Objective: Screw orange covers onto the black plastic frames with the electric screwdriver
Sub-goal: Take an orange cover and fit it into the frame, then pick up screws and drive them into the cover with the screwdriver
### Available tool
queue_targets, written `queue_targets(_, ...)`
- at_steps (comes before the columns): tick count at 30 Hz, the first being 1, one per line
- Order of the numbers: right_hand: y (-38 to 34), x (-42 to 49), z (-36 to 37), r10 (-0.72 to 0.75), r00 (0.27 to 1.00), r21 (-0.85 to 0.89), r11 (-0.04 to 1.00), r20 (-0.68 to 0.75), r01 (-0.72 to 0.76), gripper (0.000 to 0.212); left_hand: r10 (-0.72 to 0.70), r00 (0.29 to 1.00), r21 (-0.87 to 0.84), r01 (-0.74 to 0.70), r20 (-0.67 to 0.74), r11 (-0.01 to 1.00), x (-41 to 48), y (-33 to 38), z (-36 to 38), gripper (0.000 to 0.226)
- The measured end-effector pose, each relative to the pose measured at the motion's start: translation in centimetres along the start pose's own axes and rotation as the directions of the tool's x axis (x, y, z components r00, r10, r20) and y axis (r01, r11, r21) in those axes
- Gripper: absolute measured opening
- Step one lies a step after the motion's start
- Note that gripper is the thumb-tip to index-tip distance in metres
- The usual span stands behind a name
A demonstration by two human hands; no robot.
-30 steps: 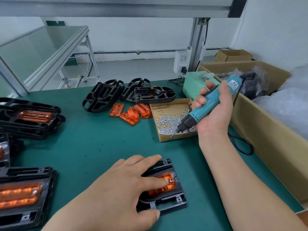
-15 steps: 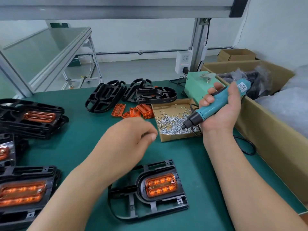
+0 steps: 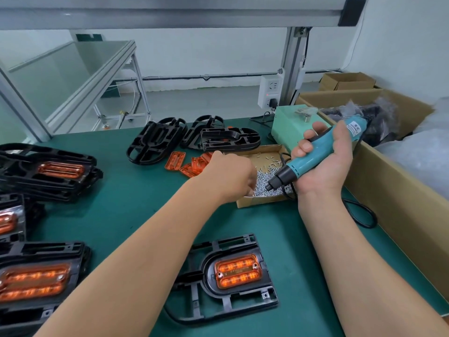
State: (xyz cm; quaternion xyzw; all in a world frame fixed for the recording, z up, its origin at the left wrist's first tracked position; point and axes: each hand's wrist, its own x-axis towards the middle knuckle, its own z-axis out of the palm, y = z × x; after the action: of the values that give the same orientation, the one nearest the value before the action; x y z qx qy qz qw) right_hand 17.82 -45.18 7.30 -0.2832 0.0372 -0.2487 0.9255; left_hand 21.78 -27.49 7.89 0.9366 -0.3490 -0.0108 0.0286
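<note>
Now right hand (image 3: 324, 166) grips screwdriver (image 3: 301, 164) — left hand (image 3: 230, 176) in screw box (image 3: 262, 201), grasp unclear; frame (image 3: 226, 305) nearer, untouched.

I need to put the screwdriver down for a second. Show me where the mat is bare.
Widest bare mat lies mid-left, between the stacked finished frames and the near frame. A smaller patch sits between the screw box and that frame. Crowded: the left edge, and the far side with empty frames and loose orange covers.
</note>
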Motion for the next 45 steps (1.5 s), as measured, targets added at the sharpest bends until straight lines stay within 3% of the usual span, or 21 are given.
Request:
queue_targets(12,0.0,-0.4,0.2,-0.013,1.0,-0.031,0.999,0.026,0.014,0.03,-0.047,0.987,-0.201,0.015,-0.155,0.98,-2.0,-0.1,0.7,0.01)
queue_targets(16,-0.1,-0.4,0.2,-0.017,1.0,-0.024,1.0,0.026,0.018,0.031,-0.168,0.963,-0.509,0.04,-0.209,0.86,-3.5,-0.2,0.1,0.012)
queue_targets(18,-0.1,-0.4,0.3,-0.014,1.0,-0.022,1.0,0.023,0.015,0.032,-0.254,0.949,-0.667,0.066,-0.189,0.743,-4.8,-0.8,-0.6,0.013)
queue_targets(19,-0.1,-0.5,0.4,-0.011,1.0,-0.021,1.0,0.023,0.012,0.032,-0.293,0.944,-0.767,0.077,-0.149,0.637,-5.6,-1.1,-0.8,0.014)
queue_targets(21,0.0,-0.8,0.6,-0.006,0.999,-0.024,1.0,0.031,0.006,0.032,-0.321,0.947,-0.943,0.101,-0.006,0.317,-7.6,-1.7,-1.1,0.015)
queue_targets(24,0.4,-1.5,1.1,0.006,0.998,-0.019,1.0,0.055,-0.005,0.035,-0.244,0.954,-0.98,0.145,0.174,-0.134,-10.5,-2.3,-1.0,0.006)
queue_targets(26,0.6,-2.0,1.6,0.023,0.997,-0.009,1.0,0.074,-0.023,0.038,-0.22,0.945,-0.939,0.172,0.243,-0.298,-11.5,-2.3,-0.9,0.004)
queue_targets(28,1.0,-2.6,1.9,0.05,0.995,-0.007,0.999,0.083,-0.05,0.041,-0.212,0.935,-0.905,0.187,0.283,-0.381,-11.7,-2.1,-0.9,0.006)
queue_targets(31,1.2,-3.1,2.2,0.068,0.994,-0.026,0.997,0.084,-0.066,0.044,-0.158,0.935,-0.876,0.223,0.316,-0.428,-11.5,-1.3,-0.9,0.007)
queue_targets(36,0.7,-3.1,2.5,0.037,0.996,-0.004,0.999,0.086,-0.037,0.043,-0.07,0.945,-0.868,0.264,0.321,-0.421,-11.4,-0.6,-0.4,0.015)
queue_targets(45,-0.3,-3.6,3.0,-0.008,0.991,0.077,0.997,0.136,-0.003,0.045,-0.076,0.954,-0.894,0.242,0.29,-0.378,-11.5,0.0,-0.2,0.014)
